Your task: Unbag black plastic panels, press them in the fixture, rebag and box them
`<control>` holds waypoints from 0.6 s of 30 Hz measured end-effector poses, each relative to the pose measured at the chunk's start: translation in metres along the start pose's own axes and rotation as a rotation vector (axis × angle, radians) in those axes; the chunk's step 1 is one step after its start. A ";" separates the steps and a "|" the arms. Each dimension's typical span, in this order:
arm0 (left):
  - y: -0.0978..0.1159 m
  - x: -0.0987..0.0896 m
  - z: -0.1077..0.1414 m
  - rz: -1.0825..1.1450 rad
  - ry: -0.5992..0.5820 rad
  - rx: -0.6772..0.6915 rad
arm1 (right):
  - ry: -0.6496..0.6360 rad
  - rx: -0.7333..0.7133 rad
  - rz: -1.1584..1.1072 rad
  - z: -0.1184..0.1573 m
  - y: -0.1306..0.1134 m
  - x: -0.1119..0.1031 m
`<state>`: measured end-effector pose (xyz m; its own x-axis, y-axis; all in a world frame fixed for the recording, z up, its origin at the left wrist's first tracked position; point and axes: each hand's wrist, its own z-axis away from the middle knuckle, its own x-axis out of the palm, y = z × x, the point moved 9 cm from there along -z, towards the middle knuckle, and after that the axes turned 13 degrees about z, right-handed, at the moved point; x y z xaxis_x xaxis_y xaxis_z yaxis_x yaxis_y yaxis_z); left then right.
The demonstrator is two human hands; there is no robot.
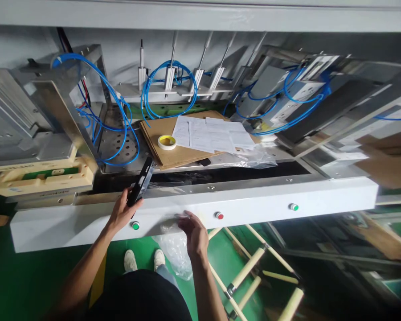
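Note:
My left hand (122,211) is closed around the lower end of a long, flat black part (141,180) with small cut-outs, held tilted over the front edge of the machine. Some clear film shows along the part's right side. In front of the white front panel (254,207), my right hand (196,234) has its fingers curled in. A crumpled clear plastic bag (177,254) hangs from about its fingertips down over the green floor; the exact grip is blurred. Between the hands and below the left one is a green button (135,226).
Cardboard sheets (167,158) in the machine carry papers (210,133) and a tape roll (167,142). Blue air hoses (120,102) loop around metal fixtures. A cream-coloured block (47,176) stands at left. A red button (219,216) is on the panel; a tubular frame (247,269) stands below right.

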<state>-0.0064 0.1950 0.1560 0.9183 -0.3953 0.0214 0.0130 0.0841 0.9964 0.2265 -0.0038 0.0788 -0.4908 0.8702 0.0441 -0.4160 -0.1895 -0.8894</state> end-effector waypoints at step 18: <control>-0.003 0.010 0.004 0.025 -0.079 0.018 | 0.021 -1.247 1.197 0.039 -0.052 0.069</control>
<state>0.0015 0.1871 0.1540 0.8843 -0.4640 0.0518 -0.0170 0.0788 0.9967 0.1845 0.0489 0.1459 -0.0467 0.5277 -0.8482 0.9439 -0.2545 -0.2103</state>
